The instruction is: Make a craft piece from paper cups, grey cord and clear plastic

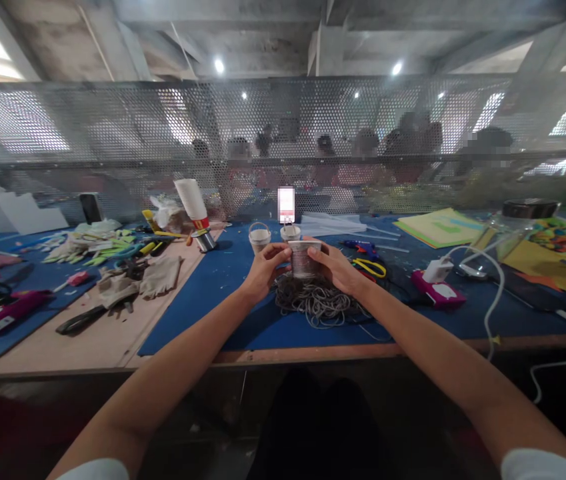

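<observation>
Left hand (264, 271) and right hand (337, 268) pinch a tapered grey cup (305, 263) near tangled grey cord (320, 305) — seemingly the cord-wrapping step, calling for even, steady pressure.

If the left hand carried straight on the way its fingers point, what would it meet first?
The grey cord-wrapped cup, whose side the left hand appears to touch; beyond it, probably the right hand, though depth is hard to judge.
</observation>
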Demonstrator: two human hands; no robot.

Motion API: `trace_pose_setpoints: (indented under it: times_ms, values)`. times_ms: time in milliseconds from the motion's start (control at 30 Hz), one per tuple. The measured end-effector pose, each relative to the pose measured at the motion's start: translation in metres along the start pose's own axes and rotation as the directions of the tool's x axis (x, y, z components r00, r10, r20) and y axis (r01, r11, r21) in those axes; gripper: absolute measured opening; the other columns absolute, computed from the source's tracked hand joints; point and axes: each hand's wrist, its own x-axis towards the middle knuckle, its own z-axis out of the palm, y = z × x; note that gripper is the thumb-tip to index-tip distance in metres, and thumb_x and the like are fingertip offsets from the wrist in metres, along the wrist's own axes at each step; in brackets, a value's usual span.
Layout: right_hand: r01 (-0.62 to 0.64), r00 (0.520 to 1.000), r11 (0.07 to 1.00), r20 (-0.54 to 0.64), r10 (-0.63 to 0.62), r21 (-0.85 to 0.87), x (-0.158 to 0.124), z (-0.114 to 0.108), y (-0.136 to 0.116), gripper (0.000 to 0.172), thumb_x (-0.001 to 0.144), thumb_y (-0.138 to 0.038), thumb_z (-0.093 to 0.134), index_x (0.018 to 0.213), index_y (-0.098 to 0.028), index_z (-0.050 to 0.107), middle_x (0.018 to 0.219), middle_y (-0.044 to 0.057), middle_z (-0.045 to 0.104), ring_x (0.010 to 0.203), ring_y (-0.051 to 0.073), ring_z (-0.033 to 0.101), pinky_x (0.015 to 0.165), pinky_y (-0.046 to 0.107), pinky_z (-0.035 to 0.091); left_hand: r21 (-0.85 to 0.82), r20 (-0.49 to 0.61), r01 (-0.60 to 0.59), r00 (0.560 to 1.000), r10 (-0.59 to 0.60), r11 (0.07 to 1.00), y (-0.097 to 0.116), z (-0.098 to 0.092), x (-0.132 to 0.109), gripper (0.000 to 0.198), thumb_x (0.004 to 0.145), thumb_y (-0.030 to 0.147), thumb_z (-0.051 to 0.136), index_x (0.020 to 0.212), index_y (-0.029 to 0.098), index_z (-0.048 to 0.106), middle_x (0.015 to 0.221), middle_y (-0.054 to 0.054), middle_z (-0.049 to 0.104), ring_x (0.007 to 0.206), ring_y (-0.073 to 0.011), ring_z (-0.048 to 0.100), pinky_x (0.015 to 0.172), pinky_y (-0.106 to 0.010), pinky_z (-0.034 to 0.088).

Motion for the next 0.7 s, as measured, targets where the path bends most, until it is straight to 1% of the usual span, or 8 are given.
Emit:
trace_pose_setpoints:
  times_ms: [100, 167, 267, 400, 467, 500, 567, 700]
  values:
    - [0.013, 1.0, 1.0, 0.015, -0.013, 0.024, 0.0014, -0.0002, 0.0008, 0.061, 0.079, -0.054, 0.08, 0.129, -0.023, 0.066, 0.125, 0.007, 0.073, 0.115, 0.027, 0.068, 0.101, 0.042, 0.055, -0.038, -0.01, 0.019, 1.0, -0.02, 0.999, -0.0001, -0.0007, 0.0009, 0.032, 0.07, 0.03, 0.089, 0.091, 0.018, 0.07, 0.086, 0.0, 0.064, 0.078, -0.0119, 0.063, 0.075, -0.027, 0.055]
    - [0.034, 0.999, 0.999, 0.01, -0.034, 0.014, 0.0026, -0.0011, 0.002, 0.06, 0.082, -0.056, 0.077, 0.13, -0.024, 0.065, 0.125, 0.007, 0.073, 0.113, 0.027, 0.069, 0.098, 0.042, 0.056, -0.054, 0.007, 0.055, 0.998, -0.054, 0.997, -0.001, -0.0013, 0.0016, 0.032, 0.07, 0.027, 0.09, 0.092, 0.017, 0.07, 0.086, -0.001, 0.066, 0.078, -0.0119, 0.064, 0.076, -0.027, 0.056]
    - [0.079, 0.997, 0.996, -0.024, -0.08, -0.032, 0.004, -0.0023, 0.0038, 0.06, 0.084, -0.063, 0.071, 0.13, -0.026, 0.065, 0.124, 0.006, 0.074, 0.114, 0.027, 0.069, 0.097, 0.042, 0.057, -0.068, 0.101, 0.142, 0.986, -0.135, 0.988, -0.0028, -0.0015, 0.0016, 0.031, 0.073, 0.026, 0.088, 0.097, 0.016, 0.071, 0.092, -0.004, 0.069, 0.082, -0.0146, 0.067, 0.083, -0.033, 0.059]
    - [0.104, 0.993, 0.992, -0.051, -0.108, -0.068, 0.0039, -0.003, 0.005, 0.063, 0.083, -0.068, 0.069, 0.129, -0.025, 0.065, 0.118, 0.006, 0.076, 0.115, 0.027, 0.068, 0.099, 0.042, 0.056, -0.087, 0.265, 0.265, 0.935, -0.234, 0.96, -0.0043, 0.0003, -0.0002, 0.035, 0.081, 0.033, 0.083, 0.11, 0.017, 0.071, 0.115, -0.012, 0.072, 0.099, -0.0244, 0.072, 0.093, -0.043, 0.058]
    - [0.107, 0.993, 0.991, -0.049, -0.111, -0.076, 0.0034, -0.0031, 0.0049, 0.062, 0.084, -0.067, 0.069, 0.129, -0.024, 0.065, 0.117, 0.006, 0.076, 0.115, 0.026, 0.068, 0.1, 0.042, 0.055, -0.093, 0.301, 0.294, 0.919, -0.255, 0.951, -0.0047, 0.0006, -0.0004, 0.037, 0.082, 0.034, 0.082, 0.113, 0.017, 0.071, 0.119, -0.014, 0.072, 0.103, -0.0273, 0.073, 0.095, -0.044, 0.057]
    - [0.112, 0.992, 0.99, -0.044, -0.116, -0.083, 0.0033, -0.003, 0.0045, 0.061, 0.085, -0.067, 0.068, 0.128, -0.024, 0.065, 0.119, 0.006, 0.075, 0.116, 0.026, 0.067, 0.102, 0.043, 0.054, -0.098, 0.3, 0.292, 0.92, -0.251, 0.951, -0.0049, 0.0002, 0.0, 0.037, 0.082, 0.034, 0.082, 0.113, 0.017, 0.071, 0.119, -0.014, 0.073, 0.103, -0.0274, 0.073, 0.096, -0.044, 0.057]
    - [0.129, 0.991, 0.986, -0.026, -0.132, -0.109, 0.0032, -0.0024, 0.003, 0.059, 0.084, -0.063, 0.072, 0.127, -0.024, 0.066, 0.124, 0.006, 0.073, 0.12, 0.026, 0.065, 0.108, 0.044, 0.051, -0.114, 0.268, 0.258, 0.938, -0.221, 0.959, -0.0052, -0.0014, 0.0014, 0.035, 0.082, 0.033, 0.083, 0.11, 0.016, 0.072, 0.118, -0.014, 0.074, 0.102, -0.0259, 0.073, 0.096, -0.042, 0.057]
    - [0.14, 0.99, 0.976, 0.018, -0.139, -0.165, 0.0035, -0.0008, -0.0009, 0.062, 0.073, -0.052, 0.086, 0.123, -0.022, 0.067, 0.13, 0.008, 0.071, 0.124, 0.029, 0.063, 0.115, 0.047, 0.045, -0.13, 0.221, 0.199, 0.961, -0.167, 0.971, -0.0061, -0.006, 0.0044, 0.034, 0.08, 0.034, 0.084, 0.106, 0.016, 0.073, 0.115, -0.011, 0.074, 0.099, -0.0234, 0.073, 0.093, -0.038, 0.059]
